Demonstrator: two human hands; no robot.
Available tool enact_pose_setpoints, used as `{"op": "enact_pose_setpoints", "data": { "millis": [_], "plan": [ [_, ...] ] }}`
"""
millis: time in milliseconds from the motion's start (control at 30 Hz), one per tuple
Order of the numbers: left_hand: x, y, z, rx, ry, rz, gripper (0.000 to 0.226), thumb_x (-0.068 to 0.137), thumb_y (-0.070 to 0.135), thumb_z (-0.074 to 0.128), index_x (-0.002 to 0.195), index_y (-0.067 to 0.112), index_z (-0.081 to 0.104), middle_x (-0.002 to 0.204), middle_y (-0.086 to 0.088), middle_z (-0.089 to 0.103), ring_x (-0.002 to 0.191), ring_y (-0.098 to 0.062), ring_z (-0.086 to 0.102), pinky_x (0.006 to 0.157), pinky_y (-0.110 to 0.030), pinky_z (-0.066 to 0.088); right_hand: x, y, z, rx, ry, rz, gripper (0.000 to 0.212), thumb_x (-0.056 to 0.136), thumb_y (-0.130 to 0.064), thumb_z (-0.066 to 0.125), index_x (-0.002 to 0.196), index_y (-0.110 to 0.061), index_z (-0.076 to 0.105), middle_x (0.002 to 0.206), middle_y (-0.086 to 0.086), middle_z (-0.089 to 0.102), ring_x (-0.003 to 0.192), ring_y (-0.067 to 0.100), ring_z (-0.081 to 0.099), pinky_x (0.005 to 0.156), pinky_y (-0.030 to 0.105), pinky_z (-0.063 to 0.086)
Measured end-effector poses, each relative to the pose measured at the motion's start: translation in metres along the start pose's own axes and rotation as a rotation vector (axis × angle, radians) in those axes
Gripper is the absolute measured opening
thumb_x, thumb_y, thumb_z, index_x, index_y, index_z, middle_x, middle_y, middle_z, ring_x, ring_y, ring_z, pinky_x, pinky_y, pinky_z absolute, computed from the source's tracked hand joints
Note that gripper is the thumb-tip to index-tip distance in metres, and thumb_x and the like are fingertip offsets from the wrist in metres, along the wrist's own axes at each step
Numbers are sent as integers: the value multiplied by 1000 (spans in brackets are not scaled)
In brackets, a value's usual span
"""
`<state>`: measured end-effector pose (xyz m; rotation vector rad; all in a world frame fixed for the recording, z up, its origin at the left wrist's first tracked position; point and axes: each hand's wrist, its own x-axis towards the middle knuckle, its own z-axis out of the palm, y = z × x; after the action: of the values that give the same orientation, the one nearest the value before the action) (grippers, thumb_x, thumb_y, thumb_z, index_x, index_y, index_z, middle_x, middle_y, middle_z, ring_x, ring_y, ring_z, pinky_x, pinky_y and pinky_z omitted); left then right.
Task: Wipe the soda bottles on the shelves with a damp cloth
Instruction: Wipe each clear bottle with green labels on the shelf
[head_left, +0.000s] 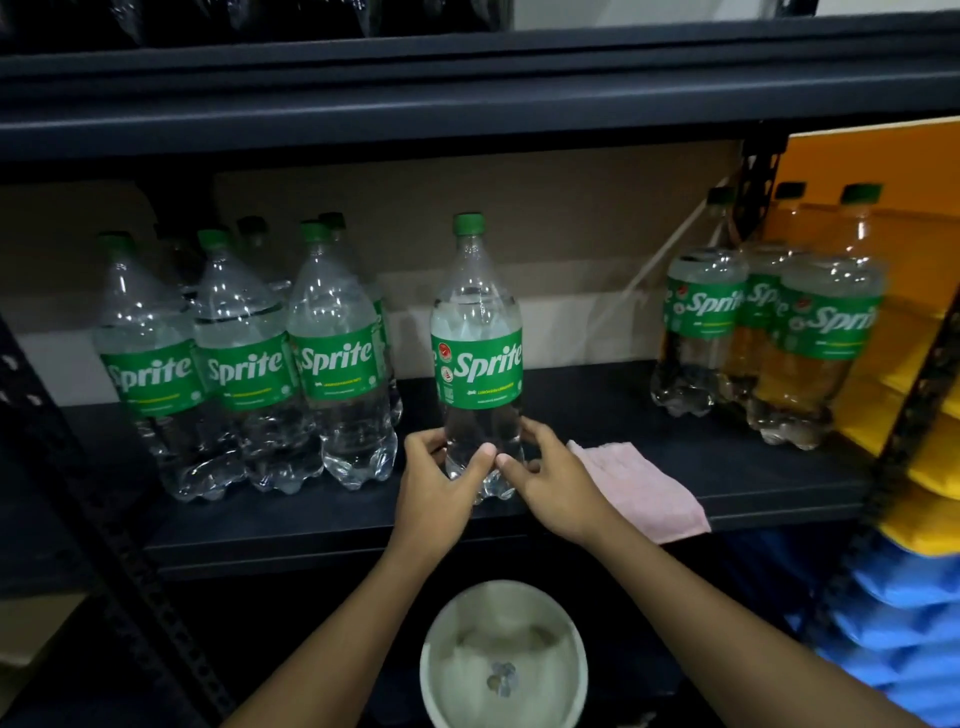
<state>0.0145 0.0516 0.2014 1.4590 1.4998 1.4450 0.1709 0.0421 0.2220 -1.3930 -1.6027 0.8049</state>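
A clear Sprite bottle (478, 332) with a green cap and green label stands upright alone in the middle of the dark shelf (753, 483). My left hand (441, 483) grips its base from the left, and my right hand (550, 483) grips it from the right, thumbs nearly meeting in front. A pink cloth (644, 488) lies flat on the shelf just right of my right hand, held by neither hand. Several more Sprite bottles (249, 358) stand grouped at the left, and three others (769, 322) at the right.
A pale round bucket (504, 660) with water sits below the shelf between my forearms. The upper shelf beam (467, 104) runs overhead. Yellow and blue padded packs (914, 467) fill the neighbouring rack at right. A perforated upright (104, 519) slants at left.
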Motion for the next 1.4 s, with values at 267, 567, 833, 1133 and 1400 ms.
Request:
{"op": "enact_pose_setpoints", "data": {
  "millis": [267, 567, 833, 1133, 1400],
  "plan": [
    [-4, 6, -10, -45, -97, 42, 60, 83, 36, 89, 130, 31, 53, 127, 16, 62, 111, 3, 61, 86, -15, 47, -3, 14, -31, -337, 203, -115, 41, 97, -29, 64, 137, -21, 63, 129, -5, 68, 118, 20, 62, 106, 38, 45],
    [0, 3, -10, -78, -142, 24, 59, 82, 39, 88, 129, 33, 53, 130, 13, 61, 117, -4, 59, 87, -16, 46, 19, 58, -42, -920, 73, 217, 77, 94, -74, 35, 148, -20, 47, 160, 1, 39, 145, 32, 35, 115, 52, 27],
    [25, 44, -23, -277, -234, -54, 81, 74, 89, 65, 132, 33, 58, 132, 11, 68, 125, -10, 62, 110, -42, 48, 16, 42, -50, -455, 181, 150, 45, 108, -47, 35, 149, -36, 50, 154, -8, 50, 145, 25, 39, 117, 49, 25],
    [63, 113, -9, -542, -234, -45, 71, 108, 61, 32, 129, 7, 72, 122, -16, 76, 118, -32, 72, 113, -53, 50, 8, -57, 6, 393, 340, -176, 43, 103, -46, 46, 145, -38, 52, 149, -15, 55, 134, -7, 48, 116, 29, 39],
    [67, 109, 4, -529, -159, 127, 59, 108, 61, 32, 133, 25, 72, 135, 1, 73, 133, -13, 62, 117, -43, 44, 53, -116, -2, -129, 639, -689, 55, 108, -46, 36, 161, -40, 22, 171, -4, 8, 155, 19, 16, 122, 50, 28]
  ]
}}
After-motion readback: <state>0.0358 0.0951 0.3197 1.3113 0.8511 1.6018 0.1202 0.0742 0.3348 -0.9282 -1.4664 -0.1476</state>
